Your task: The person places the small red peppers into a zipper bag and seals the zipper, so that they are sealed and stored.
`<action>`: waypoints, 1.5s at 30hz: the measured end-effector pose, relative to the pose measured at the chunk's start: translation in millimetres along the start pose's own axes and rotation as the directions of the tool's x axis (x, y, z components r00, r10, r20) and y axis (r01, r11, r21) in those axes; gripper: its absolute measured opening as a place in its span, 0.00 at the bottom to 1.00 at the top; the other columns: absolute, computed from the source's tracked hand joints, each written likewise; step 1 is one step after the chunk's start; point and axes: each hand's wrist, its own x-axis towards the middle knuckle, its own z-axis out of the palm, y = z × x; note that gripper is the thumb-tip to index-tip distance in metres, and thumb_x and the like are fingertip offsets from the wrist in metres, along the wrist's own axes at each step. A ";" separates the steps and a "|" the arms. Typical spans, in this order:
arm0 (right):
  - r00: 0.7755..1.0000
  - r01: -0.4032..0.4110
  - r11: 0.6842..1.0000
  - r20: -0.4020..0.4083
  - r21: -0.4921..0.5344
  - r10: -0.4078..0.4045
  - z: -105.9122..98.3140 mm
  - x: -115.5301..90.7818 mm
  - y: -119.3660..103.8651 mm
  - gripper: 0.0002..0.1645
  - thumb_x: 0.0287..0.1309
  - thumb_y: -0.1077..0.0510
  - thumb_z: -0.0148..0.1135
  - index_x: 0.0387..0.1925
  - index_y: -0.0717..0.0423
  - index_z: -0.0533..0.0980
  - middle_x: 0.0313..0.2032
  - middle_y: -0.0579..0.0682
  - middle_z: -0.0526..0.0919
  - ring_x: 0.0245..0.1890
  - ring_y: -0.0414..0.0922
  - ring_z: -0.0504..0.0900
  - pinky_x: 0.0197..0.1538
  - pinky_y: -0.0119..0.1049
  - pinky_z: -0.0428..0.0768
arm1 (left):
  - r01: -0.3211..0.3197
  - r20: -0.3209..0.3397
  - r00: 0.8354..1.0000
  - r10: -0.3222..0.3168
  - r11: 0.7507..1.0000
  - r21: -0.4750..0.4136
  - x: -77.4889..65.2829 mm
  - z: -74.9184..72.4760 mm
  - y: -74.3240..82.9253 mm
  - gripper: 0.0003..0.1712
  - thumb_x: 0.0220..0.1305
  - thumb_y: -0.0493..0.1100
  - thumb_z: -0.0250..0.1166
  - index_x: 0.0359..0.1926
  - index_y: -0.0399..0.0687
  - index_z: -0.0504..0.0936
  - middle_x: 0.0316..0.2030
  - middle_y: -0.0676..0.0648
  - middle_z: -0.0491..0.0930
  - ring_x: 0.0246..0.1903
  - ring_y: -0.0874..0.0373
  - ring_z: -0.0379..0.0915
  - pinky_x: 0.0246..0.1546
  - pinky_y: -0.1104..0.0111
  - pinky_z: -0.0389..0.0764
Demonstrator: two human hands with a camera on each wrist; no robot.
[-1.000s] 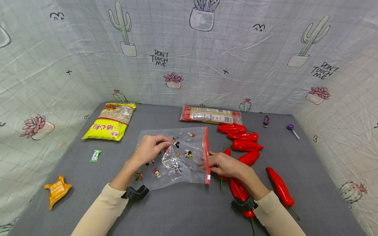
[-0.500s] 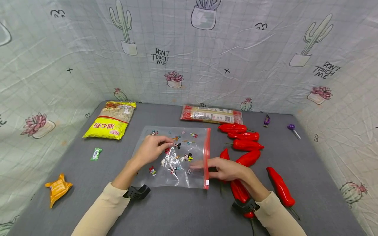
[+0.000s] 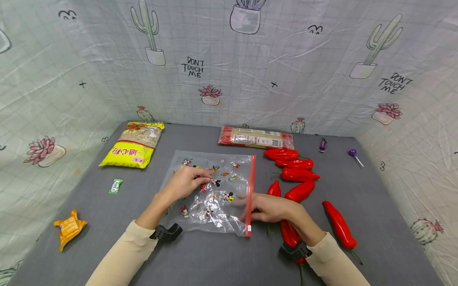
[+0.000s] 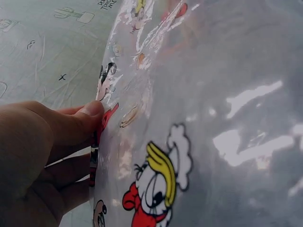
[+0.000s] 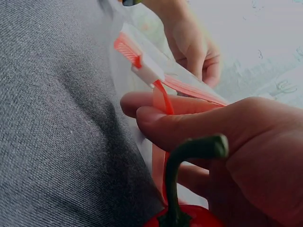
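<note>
A clear zip bag printed with cartoon figures lies across the middle of the table, its red zip edge facing right. My left hand pinches the bag's upper film; in the left wrist view the thumb lies on the plastic. Fingers of my right hand reach through the mouth and show through the clear film, spread rather than curled. In the right wrist view, the white slider sits near these fingertips. A red pepper lies beneath the right wrist.
More red peppers lie right of the bag, one farther out. Behind are a noodle packet and a yellow pasta bag. Small sweets, an orange packet, a purple candy and a lollipop lie around.
The right fingers have slid left into the bag's mouth, then shifted slightly back and nearer me. The bag's zip edge has tilted toward me; the left hand keeps its pinch, moving slightly right.
</note>
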 end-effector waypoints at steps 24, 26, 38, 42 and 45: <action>0.946 -0.279 0.960 -0.167 0.005 0.276 -31.8 -30.6 0.9 0.21 0.60 0.56 0.59 0.55 0.39 0.76 0.52 0.36 0.80 0.51 0.36 0.78 0.56 0.40 0.76 | 0.030 -0.160 0.987 -0.025 0.999 0.028 -0.8 -7.7 2.0 0.05 0.57 0.47 0.67 0.35 0.59 0.88 0.33 0.59 0.87 0.27 0.72 0.77 0.28 0.75 0.74; 0.935 -0.290 0.957 -0.210 0.012 0.286 -36.1 -35.3 3.5 0.22 0.59 0.56 0.60 0.56 0.42 0.76 0.53 0.39 0.80 0.50 0.39 0.78 0.55 0.42 0.76 | 0.032 -0.161 0.987 -0.028 0.999 0.021 -0.6 -7.1 1.8 0.05 0.57 0.47 0.67 0.35 0.59 0.88 0.33 0.59 0.87 0.29 0.71 0.79 0.28 0.75 0.74; 0.854 -0.379 0.925 -0.376 0.024 0.360 -51.7 -61.5 18.1 0.23 0.55 0.56 0.65 0.55 0.49 0.76 0.53 0.46 0.78 0.53 0.49 0.75 0.55 0.49 0.76 | 0.038 -0.151 0.988 -0.038 0.999 0.000 -1.3 -5.6 2.4 0.05 0.58 0.46 0.67 0.36 0.57 0.88 0.35 0.56 0.87 0.27 0.70 0.77 0.25 0.75 0.72; 0.808 -0.445 0.895 -0.439 -0.021 0.392 -52.6 -65.1 28.5 0.24 0.54 0.57 0.66 0.54 0.51 0.76 0.53 0.49 0.78 0.56 0.50 0.73 0.57 0.51 0.73 | 0.028 -0.147 0.989 -0.028 1.000 -0.004 -1.0 -4.4 1.2 0.05 0.58 0.46 0.67 0.36 0.57 0.88 0.35 0.55 0.87 0.27 0.69 0.77 0.25 0.75 0.72; 0.773 -0.491 0.870 -0.481 -0.039 0.414 -51.7 -66.7 36.9 0.24 0.54 0.57 0.66 0.54 0.53 0.76 0.54 0.52 0.77 0.57 0.52 0.71 0.57 0.53 0.72 | 0.021 -0.141 0.990 -0.021 1.000 -0.002 -0.8 -3.3 0.6 0.06 0.58 0.46 0.67 0.36 0.56 0.88 0.35 0.54 0.87 0.24 0.71 0.74 0.22 0.76 0.69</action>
